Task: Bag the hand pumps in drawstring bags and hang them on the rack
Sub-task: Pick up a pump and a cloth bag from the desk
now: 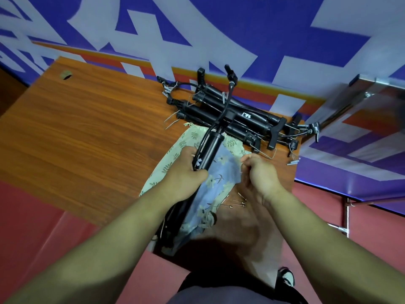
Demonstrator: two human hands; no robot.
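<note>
Seemingly a sports stockroom: piled hand pumps (241, 116), wooden desk (87, 128), banner (241, 29), steel rack (350, 102).

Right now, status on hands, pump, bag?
Left hand grips pump by its barrel. Right hand pinches blue bag edge. Pump lies along bag, low end hidden. Pump pile behind, needles beside; nothing blocking.

Pump pile (236, 115) crowds the far edge; bare tabletop (87, 128) lies open leftward.

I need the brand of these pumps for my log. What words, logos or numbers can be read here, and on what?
Held pump: white logo mark only, no words.
Pump in the pile: white logo beside tiny print, too blurred to read.
Banner behind: large white shapes, cropped, not readable.
</note>
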